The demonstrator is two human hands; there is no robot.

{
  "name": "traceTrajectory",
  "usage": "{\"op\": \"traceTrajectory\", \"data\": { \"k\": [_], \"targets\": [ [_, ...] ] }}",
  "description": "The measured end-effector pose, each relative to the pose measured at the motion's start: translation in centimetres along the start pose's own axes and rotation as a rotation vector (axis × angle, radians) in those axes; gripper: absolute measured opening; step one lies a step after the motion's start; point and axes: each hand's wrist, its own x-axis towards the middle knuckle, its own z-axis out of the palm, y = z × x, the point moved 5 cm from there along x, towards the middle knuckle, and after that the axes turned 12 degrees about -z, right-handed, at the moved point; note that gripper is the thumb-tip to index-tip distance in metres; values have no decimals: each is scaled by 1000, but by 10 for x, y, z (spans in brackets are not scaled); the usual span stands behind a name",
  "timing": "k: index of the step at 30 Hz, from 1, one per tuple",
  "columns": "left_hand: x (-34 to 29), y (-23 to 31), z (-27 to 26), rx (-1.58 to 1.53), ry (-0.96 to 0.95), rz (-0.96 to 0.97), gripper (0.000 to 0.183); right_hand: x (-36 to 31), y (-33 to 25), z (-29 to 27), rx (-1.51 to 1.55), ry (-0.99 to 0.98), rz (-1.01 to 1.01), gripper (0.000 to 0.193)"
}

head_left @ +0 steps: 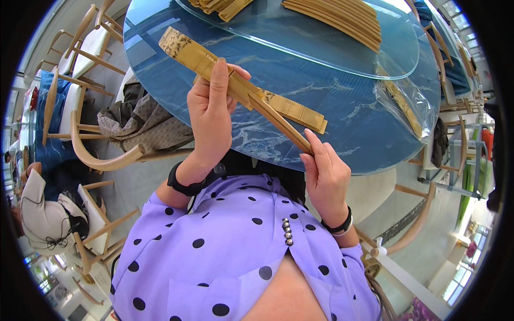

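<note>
- The left hand (210,109) is raised in front of the chest over the near edge of the round blue table (342,115), its back toward the camera and its wrist bent upward out of a purple polka-dot sleeve (176,214).
- Its fingers are curled around a patterned paper chopstick sleeve (201,59); the forefinger lies straight along the sleeve's upper face and the thumb presses from the right side.
- The right hand (325,174) sits lower and to the right, also above the table's near edge, with a black band on the wrist.
- Its thumb and forefinger pinch the lower end of a pair of wooden chopsticks (281,123); the other fingers are folded loosely into the palm.
- The chopsticks run on a slant from the right hand's pinch up and left into the open end of the sleeve held by the left hand, so their upper part is hidden inside it.
- The sleeve is long, flat and tan, with a darker speckled print toward its far end, which juts out past the left hand over the table.
- A second tan sleeve (297,111) lies flat on the table just behind the chopsticks.
- Further back, a glass turntable (321,48) carries a stack of bare chopsticks (337,18).
- A clear plastic bag (401,101) lies on the table to the right.
</note>
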Motion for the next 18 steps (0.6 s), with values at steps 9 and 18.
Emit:
{"op": "traceTrajectory", "data": {
  "k": [9,18],
  "targets": [
    [-11,-12,8,42,-128,-101,41,-50,1,1,-25,25,-40,27],
    [-20,-19,18,111,-175,-156,41,-46,2,1,26,75,-39,23]
  ]
}}
